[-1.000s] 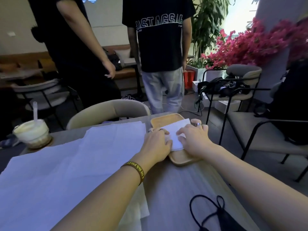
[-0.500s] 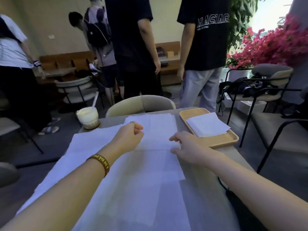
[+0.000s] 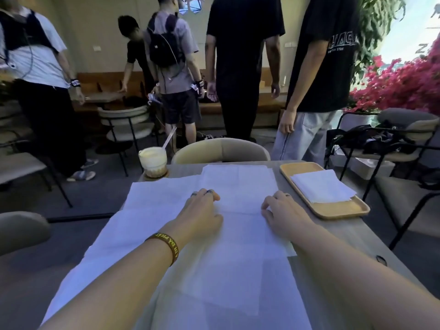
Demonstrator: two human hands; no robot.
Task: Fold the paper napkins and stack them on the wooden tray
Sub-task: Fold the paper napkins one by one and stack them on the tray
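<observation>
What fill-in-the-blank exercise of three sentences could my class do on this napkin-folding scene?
1. One folded napkin lies on the wooden ____.
2. The left hand and the right hand both touch the unfolded ____ spread on the table.
3. A ____ sticks out of the iced drink.
Missing words: tray; napkins; straw.

Matt paper napkins [image 3: 214,234] (creased), smooth wooden tray [image 3: 333,209].

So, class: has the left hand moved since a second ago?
Yes: the left hand moved left off the rectangular wooden tray onto the spread white paper napkins.
</observation>
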